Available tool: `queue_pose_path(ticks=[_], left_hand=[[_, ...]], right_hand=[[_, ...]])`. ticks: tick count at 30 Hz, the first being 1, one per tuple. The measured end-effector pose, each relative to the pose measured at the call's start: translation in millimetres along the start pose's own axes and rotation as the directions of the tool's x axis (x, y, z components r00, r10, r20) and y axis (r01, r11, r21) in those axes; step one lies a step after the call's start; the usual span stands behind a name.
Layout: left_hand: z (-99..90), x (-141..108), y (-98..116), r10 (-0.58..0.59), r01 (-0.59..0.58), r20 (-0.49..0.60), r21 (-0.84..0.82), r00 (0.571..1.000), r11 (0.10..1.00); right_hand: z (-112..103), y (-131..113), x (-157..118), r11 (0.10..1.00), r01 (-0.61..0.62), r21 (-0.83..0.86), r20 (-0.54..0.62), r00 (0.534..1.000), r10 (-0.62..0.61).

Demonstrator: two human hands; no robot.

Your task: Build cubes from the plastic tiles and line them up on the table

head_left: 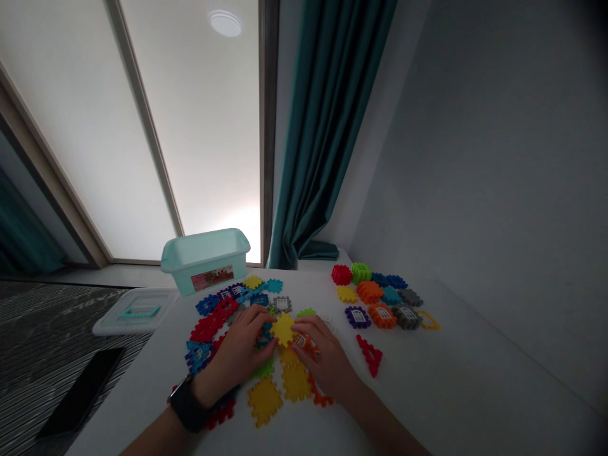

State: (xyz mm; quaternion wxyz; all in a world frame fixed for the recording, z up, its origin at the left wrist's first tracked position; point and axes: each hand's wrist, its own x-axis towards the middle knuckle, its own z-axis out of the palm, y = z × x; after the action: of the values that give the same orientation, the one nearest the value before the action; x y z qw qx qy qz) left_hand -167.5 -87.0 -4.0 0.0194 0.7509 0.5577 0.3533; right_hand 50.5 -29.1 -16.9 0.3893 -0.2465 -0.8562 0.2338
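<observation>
Grip: the left hand [236,354] and right hand [327,361] clench a yellow waffle block [284,329] from opposite sides!
Block: out in front of the mint storage bin [204,266], an orange waffle block [301,342] right beside it.
Technique: fingertips opposed, pressure even, nice control.
Around: colored waffle blocks [375,294] right of the bin, its lid [135,313] left.

A grey wall [479,158] rises beside the white worktop [456,373]. A teal curtain [327,133] hangs next to a glowing frosted window [199,133], under a round ceiling light [225,23], with a dark striped rug [52,329] on the floor.
</observation>
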Motion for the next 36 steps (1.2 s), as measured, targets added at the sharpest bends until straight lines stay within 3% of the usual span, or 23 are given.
queue_pose_path(ticks=[8,16,36], left_hand=[[-4.2,-2,-9,0.124,-0.127,0.042,0.053,0.991,0.991],[-8.8,-4,-10,0.219,-0.228,0.087,0.111,0.972,0.967],[-18.4,-2,2,0.151,-0.158,0.077,0.09,0.985,0.983]], right_hand=[[-13,0,2,0.997,-0.018,-0.078,0.099,0.995,0.026],[-19,-3,3,0.987,0.08,-0.141,0.223,0.974,-0.047],[-21,-5,2,0.956,0.19,-0.225,0.094,0.98,-0.173]])
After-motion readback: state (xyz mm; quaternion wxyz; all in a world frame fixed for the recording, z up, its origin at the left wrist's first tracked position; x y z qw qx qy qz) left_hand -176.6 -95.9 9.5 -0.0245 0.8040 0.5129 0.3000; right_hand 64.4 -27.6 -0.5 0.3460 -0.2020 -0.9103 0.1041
